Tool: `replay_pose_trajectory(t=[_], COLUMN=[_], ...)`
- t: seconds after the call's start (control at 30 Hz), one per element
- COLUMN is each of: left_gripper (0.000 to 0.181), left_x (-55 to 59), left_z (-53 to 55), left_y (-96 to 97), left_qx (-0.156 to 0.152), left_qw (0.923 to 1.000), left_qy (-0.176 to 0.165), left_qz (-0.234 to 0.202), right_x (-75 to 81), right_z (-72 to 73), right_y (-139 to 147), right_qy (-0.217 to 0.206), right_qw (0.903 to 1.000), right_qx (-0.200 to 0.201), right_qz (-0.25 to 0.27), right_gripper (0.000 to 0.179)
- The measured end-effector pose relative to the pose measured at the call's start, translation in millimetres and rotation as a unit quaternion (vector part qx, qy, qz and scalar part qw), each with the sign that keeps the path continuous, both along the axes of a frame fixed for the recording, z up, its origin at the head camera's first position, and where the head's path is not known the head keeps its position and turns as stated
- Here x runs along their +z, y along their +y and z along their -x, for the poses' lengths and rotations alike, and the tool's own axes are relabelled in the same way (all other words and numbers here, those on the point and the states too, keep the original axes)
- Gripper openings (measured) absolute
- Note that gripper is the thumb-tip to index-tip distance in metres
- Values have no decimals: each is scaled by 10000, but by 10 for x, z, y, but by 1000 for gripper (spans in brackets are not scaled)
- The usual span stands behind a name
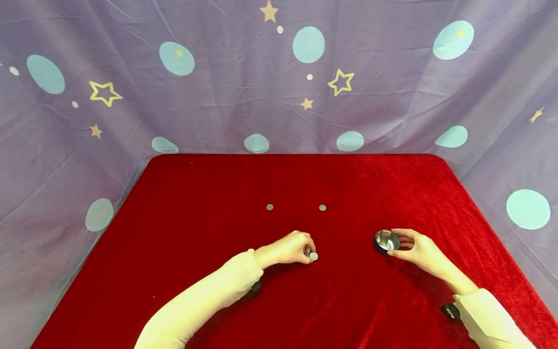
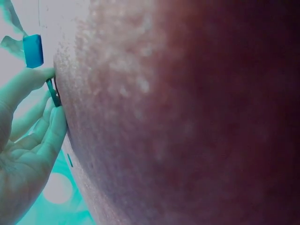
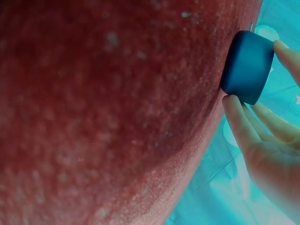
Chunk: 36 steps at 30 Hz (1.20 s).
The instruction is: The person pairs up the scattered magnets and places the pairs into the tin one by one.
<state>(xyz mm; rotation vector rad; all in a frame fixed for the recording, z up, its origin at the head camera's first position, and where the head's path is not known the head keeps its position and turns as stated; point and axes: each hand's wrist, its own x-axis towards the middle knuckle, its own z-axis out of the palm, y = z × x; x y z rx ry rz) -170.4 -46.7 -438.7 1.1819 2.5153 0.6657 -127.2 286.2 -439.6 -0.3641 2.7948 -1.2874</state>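
Note:
My left hand (image 1: 291,248) is low over the red cloth, in the middle of the table. Its thumb and fingertips pinch a small pale grey disc (image 1: 314,256), seen nearly edge-on as a thin dark disc (image 2: 53,93) in the left wrist view. To the right, my right hand (image 1: 417,249) grips a small round cup (image 1: 387,241), dark outside and shiny silver inside. Thumb and fingers lie on opposite sides of the cup. Its smooth outer wall (image 3: 248,68) shows in the right wrist view, with the base at the cloth.
Two more small grey discs, a left one (image 1: 270,207) and a right one (image 1: 322,208), lie flat farther back. Red velvety cloth (image 1: 209,194) covers the table. A purple curtain (image 1: 226,82) with stars and dots hangs behind and along both sides.

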Motion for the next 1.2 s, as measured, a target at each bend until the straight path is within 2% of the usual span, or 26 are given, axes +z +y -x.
replay_pose_trajectory(t=[0.43,0.8,1.2], left_gripper=[12,14,16], left_x=[15,73,132], left_z=[10,38,80], left_y=[79,306,538], left_qx=[32,-73,-49], left_qw=[9994,9985,9979], left_qy=[-140,-58,-133], left_qz=[-315,-531,-627], right_x=[-20,-3,13], right_z=[26,10,3], right_y=[-12,-11,-19], right_qy=[-77,-153,-167], right_qw=[9999,9998,9997], right_qx=[-112,-91,-132], right_qz=[61,119,110], right_gripper=[50,51,51])
